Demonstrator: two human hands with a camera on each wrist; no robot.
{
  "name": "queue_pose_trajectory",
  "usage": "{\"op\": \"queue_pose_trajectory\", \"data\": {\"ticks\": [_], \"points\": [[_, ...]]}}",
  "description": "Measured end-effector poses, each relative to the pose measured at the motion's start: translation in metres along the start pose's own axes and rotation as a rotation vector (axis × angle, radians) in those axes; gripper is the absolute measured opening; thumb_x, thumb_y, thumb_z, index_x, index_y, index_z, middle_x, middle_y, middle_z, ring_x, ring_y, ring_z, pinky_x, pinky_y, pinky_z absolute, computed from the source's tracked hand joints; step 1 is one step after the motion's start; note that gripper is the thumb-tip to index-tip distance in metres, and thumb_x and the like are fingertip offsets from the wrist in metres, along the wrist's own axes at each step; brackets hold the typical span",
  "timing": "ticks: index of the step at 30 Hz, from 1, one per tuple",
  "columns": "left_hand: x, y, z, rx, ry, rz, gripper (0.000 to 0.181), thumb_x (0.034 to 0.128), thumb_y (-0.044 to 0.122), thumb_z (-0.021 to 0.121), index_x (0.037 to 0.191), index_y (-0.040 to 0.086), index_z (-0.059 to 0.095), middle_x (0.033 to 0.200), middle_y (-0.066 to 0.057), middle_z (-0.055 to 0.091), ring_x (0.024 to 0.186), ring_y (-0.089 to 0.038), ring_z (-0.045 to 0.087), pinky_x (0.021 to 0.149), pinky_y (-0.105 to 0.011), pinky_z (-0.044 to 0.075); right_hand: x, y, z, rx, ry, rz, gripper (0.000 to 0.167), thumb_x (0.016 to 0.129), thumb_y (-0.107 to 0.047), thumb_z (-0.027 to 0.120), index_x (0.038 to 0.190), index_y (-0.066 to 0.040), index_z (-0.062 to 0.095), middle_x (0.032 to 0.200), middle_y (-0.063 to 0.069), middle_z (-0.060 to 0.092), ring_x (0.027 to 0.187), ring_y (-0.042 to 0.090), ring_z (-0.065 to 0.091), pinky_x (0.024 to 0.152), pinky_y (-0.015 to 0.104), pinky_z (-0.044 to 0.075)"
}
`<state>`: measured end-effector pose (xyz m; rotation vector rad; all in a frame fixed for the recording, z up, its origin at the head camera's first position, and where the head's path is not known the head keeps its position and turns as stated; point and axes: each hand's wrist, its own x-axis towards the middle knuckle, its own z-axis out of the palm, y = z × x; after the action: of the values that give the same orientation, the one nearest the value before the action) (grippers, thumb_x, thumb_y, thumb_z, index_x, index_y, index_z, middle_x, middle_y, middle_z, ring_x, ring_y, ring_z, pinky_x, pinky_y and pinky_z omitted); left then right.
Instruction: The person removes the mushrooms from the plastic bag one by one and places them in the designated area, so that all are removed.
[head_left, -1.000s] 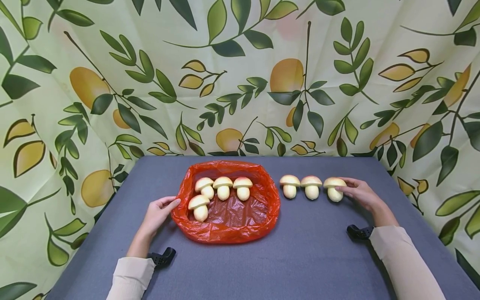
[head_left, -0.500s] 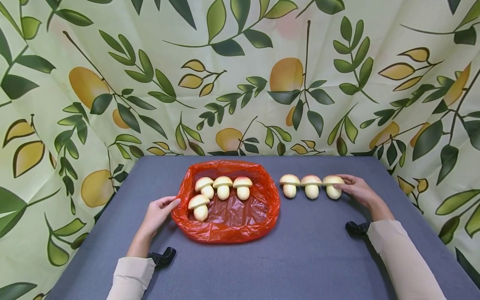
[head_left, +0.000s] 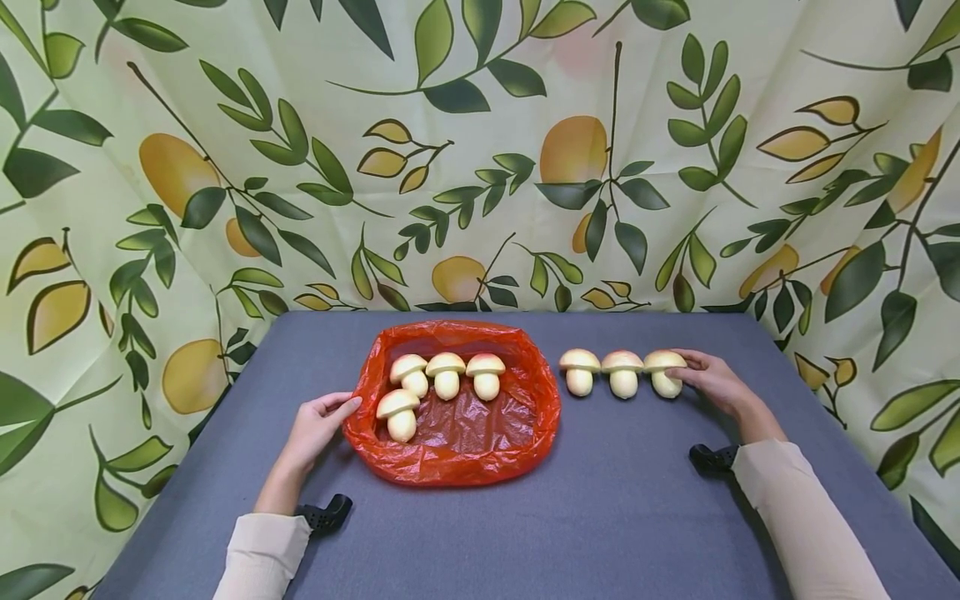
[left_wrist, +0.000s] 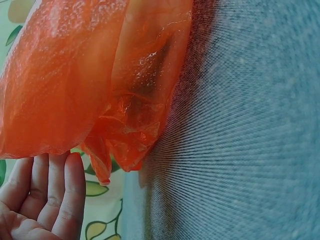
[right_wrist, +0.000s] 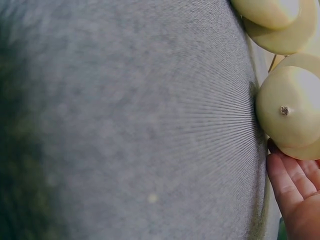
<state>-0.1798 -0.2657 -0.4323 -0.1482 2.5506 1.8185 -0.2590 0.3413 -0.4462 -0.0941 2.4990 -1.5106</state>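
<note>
A red plastic bag (head_left: 457, 473) with its rim spread wide lies on the table, holding several pale toy mushrooms (head_left: 446, 375). My left hand (head_left: 315, 429) pinches the bag's left rim; in the left wrist view, the fingers (left_wrist: 74, 190) reach the bag's edge, and the thumb cannot be seen. To the right of the bag, 3 more mushrooms stand in a row. The rightmost mushroom (head_left: 666, 379) is gripped by my right hand (head_left: 716, 383), thumb near its stem and fingers behind the cap. Its round stem end (right_wrist: 290, 107) shows large in the right wrist view.
The table (head_left: 495, 542) has a grey-blue cover. A leaf-and-fruit patterned cloth (head_left: 480, 167) hangs behind it and along both sides. Beside the bag stand the left mushroom (head_left: 579, 373) and middle mushroom (head_left: 622, 375) of the row.
My right hand has shifted slightly left and back, bringing the rightmost mushroom closer to the middle one and level with the row. My left hand and the bag have stayed put.
</note>
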Motion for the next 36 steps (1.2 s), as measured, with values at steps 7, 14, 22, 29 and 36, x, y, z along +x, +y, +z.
{"op": "queue_pose_trajectory", "data": {"ticks": [7, 14, 22, 29, 36], "points": [[0.0, 0.0, 0.0, 0.005, 0.0, -0.008, 0.043, 0.0944, 0.02, 0.061, 0.122, -0.012, 0.058, 0.071, 0.027, 0.064, 0.066, 0.007, 0.057, 0.066, -0.015, 0.047, 0.0, 0.002, 0.0, 0.009, 0.006, -0.012, 0.072, 0.094, -0.026, 0.062, 0.145, 0.011, 0.029, 0.094, -0.037, 0.049, 0.09, -0.021, 0.049, 0.079, 0.005, 0.041], [0.001, -0.001, 0.001, -0.002, 0.006, -0.002, 0.043, 0.0942, 0.02, 0.061, 0.122, -0.013, 0.058, 0.071, 0.028, 0.064, 0.067, 0.007, 0.057, 0.067, -0.014, 0.047, -0.002, -0.003, 0.0, -0.037, 0.026, -0.007, 0.072, 0.094, -0.029, 0.062, 0.146, 0.008, 0.03, 0.119, -0.016, 0.057, 0.092, -0.024, 0.045, 0.08, 0.005, 0.04], [0.0, -0.001, 0.001, 0.006, -0.004, 0.008, 0.043, 0.0946, 0.02, 0.061, 0.122, -0.013, 0.058, 0.072, 0.027, 0.064, 0.067, 0.007, 0.058, 0.067, -0.014, 0.048, -0.005, -0.011, -0.003, -0.106, 0.096, -0.001, 0.074, 0.094, -0.038, 0.06, 0.147, 0.004, 0.03, 0.146, 0.017, 0.045, 0.094, -0.027, 0.038, 0.08, 0.004, 0.037], [0.0, 0.0, 0.001, 0.009, 0.002, 0.011, 0.041, 0.094, 0.019, 0.061, 0.119, -0.013, 0.059, 0.072, 0.026, 0.064, 0.067, 0.007, 0.058, 0.066, -0.014, 0.047, -0.009, -0.016, -0.007, -0.048, 0.113, -0.071, 0.071, 0.095, -0.032, 0.06, 0.145, 0.008, 0.03, 0.107, -0.033, 0.047, 0.093, -0.026, 0.046, 0.08, 0.004, 0.039], [0.0, 0.0, 0.0, 0.012, 0.002, 0.011, 0.042, 0.0946, 0.019, 0.061, 0.121, -0.014, 0.058, 0.073, 0.028, 0.064, 0.068, 0.008, 0.058, 0.067, -0.014, 0.048, -0.012, -0.032, -0.006, -0.044, 0.143, -0.078, 0.068, 0.095, -0.035, 0.06, 0.144, 0.004, 0.034, 0.105, -0.036, 0.047, 0.093, -0.027, 0.046, 0.079, 0.003, 0.037]]}}
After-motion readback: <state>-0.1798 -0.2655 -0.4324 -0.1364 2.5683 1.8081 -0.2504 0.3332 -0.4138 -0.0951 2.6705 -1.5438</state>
